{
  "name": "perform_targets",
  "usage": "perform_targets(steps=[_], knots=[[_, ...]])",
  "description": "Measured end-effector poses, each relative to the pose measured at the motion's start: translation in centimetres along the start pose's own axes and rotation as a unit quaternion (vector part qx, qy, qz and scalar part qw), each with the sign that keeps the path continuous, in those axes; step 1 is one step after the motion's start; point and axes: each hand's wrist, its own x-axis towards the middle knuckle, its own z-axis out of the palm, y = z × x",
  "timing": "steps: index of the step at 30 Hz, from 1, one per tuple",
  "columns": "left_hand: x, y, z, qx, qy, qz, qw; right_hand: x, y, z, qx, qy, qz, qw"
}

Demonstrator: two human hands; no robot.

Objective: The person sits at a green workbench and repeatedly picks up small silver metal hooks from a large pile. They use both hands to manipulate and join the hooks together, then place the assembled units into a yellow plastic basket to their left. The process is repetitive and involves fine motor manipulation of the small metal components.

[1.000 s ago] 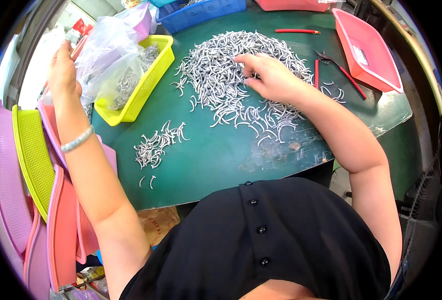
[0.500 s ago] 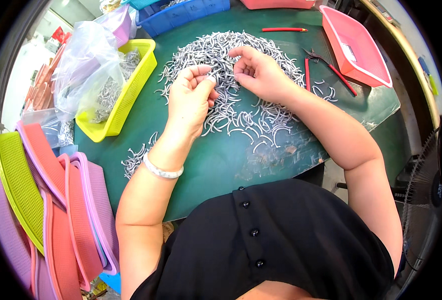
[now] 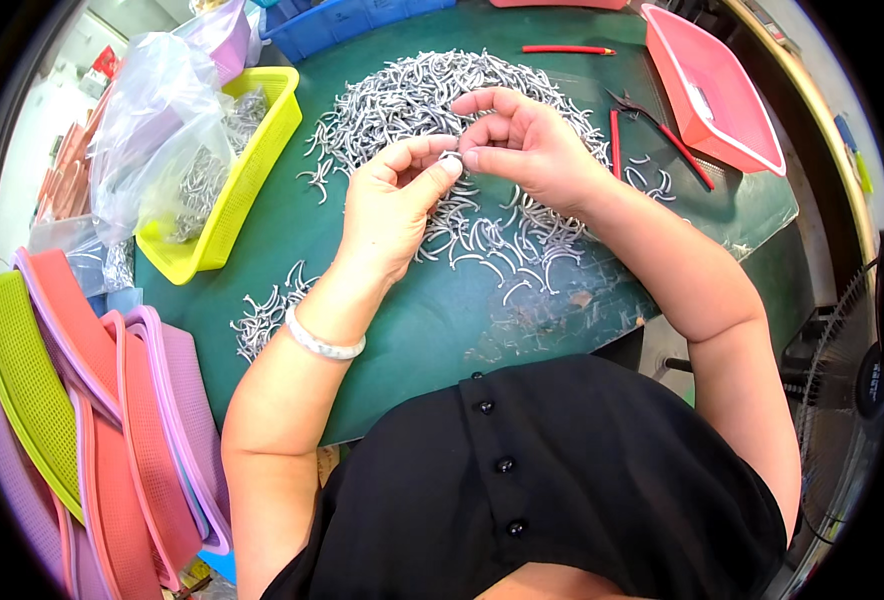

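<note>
A broad heap of small curved grey metal pieces (image 3: 402, 98) covers the far middle of the green table. Over its near side, my left hand (image 3: 392, 195) and my right hand (image 3: 527, 150) meet at the fingertips. One curved grey metal piece (image 3: 453, 155) shows between them, mostly covered by the fingers. Thumb and forefinger of each hand pinch at it. A smaller pile of like pieces (image 3: 267, 318) lies beside my left forearm, which wears a pale bangle (image 3: 322, 346).
A yellow-green basket (image 3: 252, 180) with a plastic bag (image 3: 152, 130) and metal pieces stands left. Stacked colored baskets (image 3: 147, 450) fill the near left. Red-handled pliers (image 3: 677, 145), a red stick (image 3: 569, 49) and a pink basket (image 3: 752, 130) lie right. A fan (image 3: 842, 400) stands near right.
My hands have come together from slightly apart, the left moving right toward the right hand. A metal piece now shows between the fingertips. The whole view has shifted slightly.
</note>
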Motion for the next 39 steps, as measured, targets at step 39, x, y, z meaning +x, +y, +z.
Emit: perform_targets(steps=[39], knots=[[0.5, -0.2, -0.8, -0.036, 0.04, -0.108, 0.993, 0.2, 0.6, -0.7, -0.245, 0.04, -0.111, 0.962]])
